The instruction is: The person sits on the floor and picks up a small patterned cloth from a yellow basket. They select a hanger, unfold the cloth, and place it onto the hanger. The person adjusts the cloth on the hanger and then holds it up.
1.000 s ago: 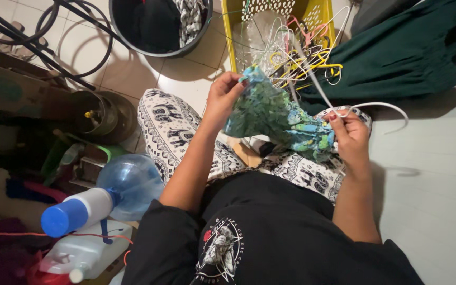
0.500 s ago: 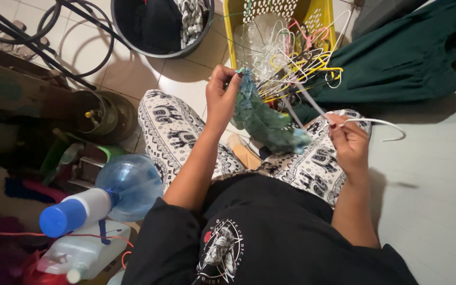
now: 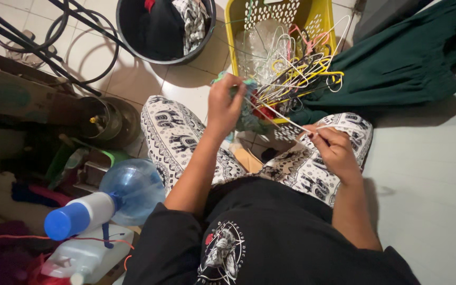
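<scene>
Teal-green crumpled cloth (image 3: 249, 113) is bunched in my left hand (image 3: 227, 103), fingers closed tight around it, held up over the near rim of the yellow perforated plastic basket (image 3: 238, 31) that stands on the pale tiled floor (image 3: 186, 84). My right hand (image 3: 333, 150) is pinched shut on a thin white wire hanger (image 3: 291, 122), which runs from my fingers up into the cloth, just above my right knee in the black-and-white elephant-print trousers (image 3: 175, 137). A tangle of white, yellow and pink wire hangers (image 3: 296, 68) lies in the basket, touching the cloth. To do this well, I judge I should keep the cloth gathered high, feed the hanger in slowly and keep it from hooking into that tangle. A black round tub of clothes (image 3: 164, 26) sits beyond my left knee.
</scene>
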